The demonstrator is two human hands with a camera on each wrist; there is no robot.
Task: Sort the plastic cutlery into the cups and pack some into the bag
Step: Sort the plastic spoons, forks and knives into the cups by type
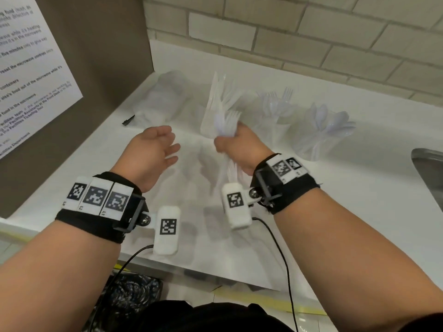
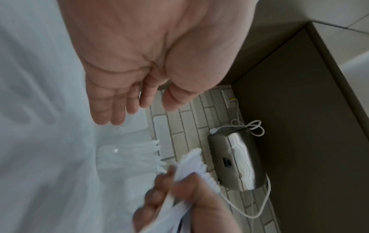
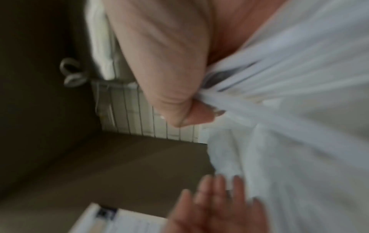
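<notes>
- Head view: white counter (image 1: 335, 200) under a pale brick wall (image 1: 311, 32), brown panel with a printed notice (image 1: 31, 68) to the left, corner of a steel sink (image 1: 429, 168) at far right.
- Stood along the back: clear cup of knives (image 1: 215, 101), cup of forks (image 1: 278, 109), cup of spoons (image 1: 328, 130); lay on its side further left, a clear bag (image 1: 165, 97), contents too faint to tell.
- Clenched in the right hand (image 1: 237, 144), above the counter and just in front of the knife cup: a bundle of white cutlery (image 1: 227, 123), fork tines and a spoon bowl sticking out above the fist, handles below it.
- Hovered beside it, empty, the left hand (image 1: 153, 149), fingers loosely spread.
- Left wrist view: bare palm and relaxed fingers (image 2: 111, 107) holding nothing; beyond, the fist wrapped round the bundle, a fork-filled cup (image 2: 127, 159), and a steel appliance (image 2: 235, 162) with a white cord against the tiles.
- Right wrist view: badly blurred; thumb pressed against the white handles, grip otherwise hard to read.
- Judged light, thin, smooth and springy, so apt to slip or fan out of a loose fist; best gripped mid-handle and pulled out one piece at a time by the free hand.
</notes>
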